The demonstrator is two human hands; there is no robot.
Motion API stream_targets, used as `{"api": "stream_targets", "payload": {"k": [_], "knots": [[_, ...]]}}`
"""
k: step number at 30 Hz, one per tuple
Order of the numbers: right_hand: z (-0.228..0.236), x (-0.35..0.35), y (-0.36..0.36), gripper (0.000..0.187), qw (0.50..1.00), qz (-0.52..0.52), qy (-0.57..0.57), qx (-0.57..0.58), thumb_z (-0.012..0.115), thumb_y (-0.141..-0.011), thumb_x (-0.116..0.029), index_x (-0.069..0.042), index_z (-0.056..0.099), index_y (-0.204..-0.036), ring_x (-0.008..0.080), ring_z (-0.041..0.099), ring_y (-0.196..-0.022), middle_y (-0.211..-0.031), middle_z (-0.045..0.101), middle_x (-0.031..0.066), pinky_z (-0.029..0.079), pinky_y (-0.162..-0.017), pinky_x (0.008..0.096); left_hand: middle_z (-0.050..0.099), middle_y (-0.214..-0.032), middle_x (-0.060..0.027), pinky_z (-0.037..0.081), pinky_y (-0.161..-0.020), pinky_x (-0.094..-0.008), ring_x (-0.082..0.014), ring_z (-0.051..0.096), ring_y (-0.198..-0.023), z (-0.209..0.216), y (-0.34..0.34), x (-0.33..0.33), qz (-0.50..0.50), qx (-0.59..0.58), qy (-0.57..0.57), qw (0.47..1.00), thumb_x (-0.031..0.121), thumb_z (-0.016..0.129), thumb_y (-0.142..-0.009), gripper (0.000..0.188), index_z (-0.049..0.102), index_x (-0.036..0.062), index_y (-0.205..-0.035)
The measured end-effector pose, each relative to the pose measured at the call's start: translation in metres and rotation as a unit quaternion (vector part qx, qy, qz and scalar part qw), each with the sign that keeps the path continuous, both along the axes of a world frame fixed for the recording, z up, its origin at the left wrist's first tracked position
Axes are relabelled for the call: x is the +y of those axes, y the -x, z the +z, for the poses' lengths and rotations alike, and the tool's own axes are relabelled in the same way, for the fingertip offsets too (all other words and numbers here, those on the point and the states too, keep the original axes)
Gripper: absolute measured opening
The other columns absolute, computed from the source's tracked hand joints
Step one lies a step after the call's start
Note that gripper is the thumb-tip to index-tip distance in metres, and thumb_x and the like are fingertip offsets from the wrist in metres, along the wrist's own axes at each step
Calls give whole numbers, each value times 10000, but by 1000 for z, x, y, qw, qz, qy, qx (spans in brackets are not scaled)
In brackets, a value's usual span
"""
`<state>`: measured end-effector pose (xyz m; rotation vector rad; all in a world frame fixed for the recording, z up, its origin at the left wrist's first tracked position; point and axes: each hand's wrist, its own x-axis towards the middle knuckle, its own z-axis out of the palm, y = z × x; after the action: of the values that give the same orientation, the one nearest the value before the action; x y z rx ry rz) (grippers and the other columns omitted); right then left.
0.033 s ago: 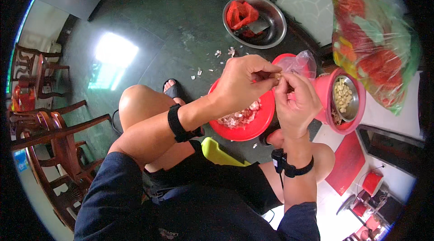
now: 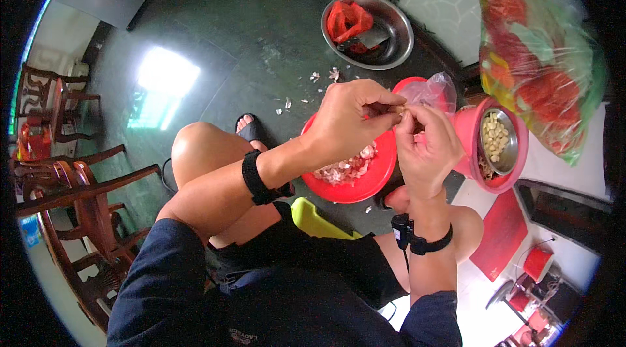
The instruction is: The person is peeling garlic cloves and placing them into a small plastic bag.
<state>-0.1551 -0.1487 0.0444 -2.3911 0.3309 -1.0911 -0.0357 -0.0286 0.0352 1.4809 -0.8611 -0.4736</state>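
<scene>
Thumb and fingers of my left hand (image 2: 355, 112) are pinched together, meeting the fingertips of my right hand (image 2: 427, 145). Between them is a small pale garlic clove (image 2: 402, 110), mostly covered by the fingers. Below my hands sits a red basin (image 2: 365, 192) holding garlic and papery skins (image 2: 342, 172); my left hand and wrist hide part of it. To the right, a steel bowl (image 2: 513, 161) of peeled garlic cloves (image 2: 495, 138) rests in the top of a pink bucket (image 2: 466, 158).
Farther off stands a steel basin (image 2: 405, 50) with a red mesh bag (image 2: 345, 21) and a cleaver (image 2: 373, 37). Loose skins (image 2: 287, 103) dot the dark floor. A clear plastic bag (image 2: 440, 89) lies beyond my right hand. A green-yellow bag (image 2: 535, 67) is upper right; wooden chairs (image 2: 85, 197) stand left.
</scene>
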Motion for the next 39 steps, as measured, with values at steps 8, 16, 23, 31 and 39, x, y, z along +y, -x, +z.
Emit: {"api": "stream_targets", "payload": {"k": [8,16,23,31,39], "knots": [[-15,1,4,128,939,21,-341,-48,627,-883,68,-13,625,-982,145,620,-769,-889,628,56,530,-713,283,725,-1102,-104,584,-869,-302,-152,699,-975,2,-4,-3,-114,366,60,922,42,666,-986,228,685,-20,-1205],[-2,0,6,69,940,61,-334,-25,574,-924,33,7,598,-983,150,604,-867,-960,630,66,504,-808,295,697,-1212,-92,569,-960,-329,-163,683,-1056,5,-14,-4,-105,362,120,918,29,639,-997,282,654,-11,-1276],[6,-7,10,116,974,63,-218,19,623,-864,40,-1,670,-962,185,661,-850,-959,687,113,531,-722,289,720,-1106,-64,568,-906,-263,-118,679,-994,8,-8,-4,-86,232,67,967,-19,676,-959,308,650,-37,-1266],[11,-5,9,137,987,57,-151,11,721,-833,56,17,710,-964,186,689,-790,-945,714,121,551,-695,293,729,-1076,-69,576,-888,-260,-111,689,-993,0,0,-3,-44,102,35,993,-65,691,-911,312,662,-35,-1220],[2,-7,9,165,997,30,-71,21,764,-793,58,0,715,-939,266,723,-789,-903,727,133,578,-724,345,743,-962,-109,592,-755,-296,-165,735,-854,2,2,-3,19,-64,30,997,3,765,-816,242,734,20,-1055]]}}
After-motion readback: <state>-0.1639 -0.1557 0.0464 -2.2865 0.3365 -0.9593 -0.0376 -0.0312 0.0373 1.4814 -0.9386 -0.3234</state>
